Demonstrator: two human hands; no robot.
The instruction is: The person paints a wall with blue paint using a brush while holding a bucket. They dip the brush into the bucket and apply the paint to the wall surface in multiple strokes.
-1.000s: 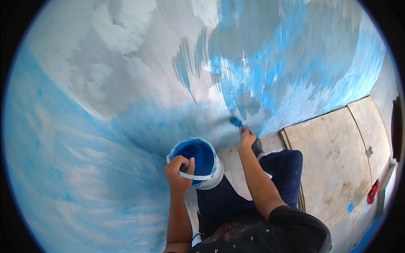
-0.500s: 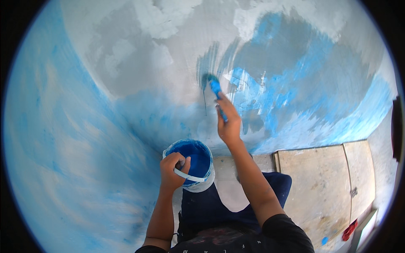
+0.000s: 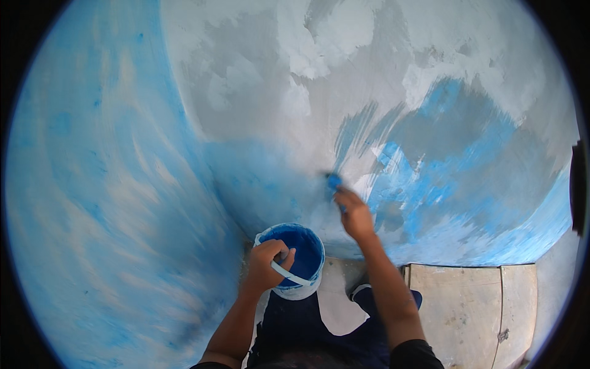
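My left hand is closed round the pale handle of a paint bucket, whose inside is coated with blue paint. The bucket hangs in front of my legs, near the foot of the wall. In my right hand is a paintbrush with a blue, paint-smeared body. Its dark bristles rest at or close to the wall, just below fresh grey-blue streaks; motion blur hides whether they touch. Most of the brush handle is covered by my fingers.
Another wall, brushed in light blue and white, meets the first in a corner on the left. Worn wooden boards lie at the lower right. A dark object shows at the far right edge.
My right hand has swept the brush downward across the wall, off the upper streaks. The view has tilted up and shifted left, while the bucket stays in my left hand.
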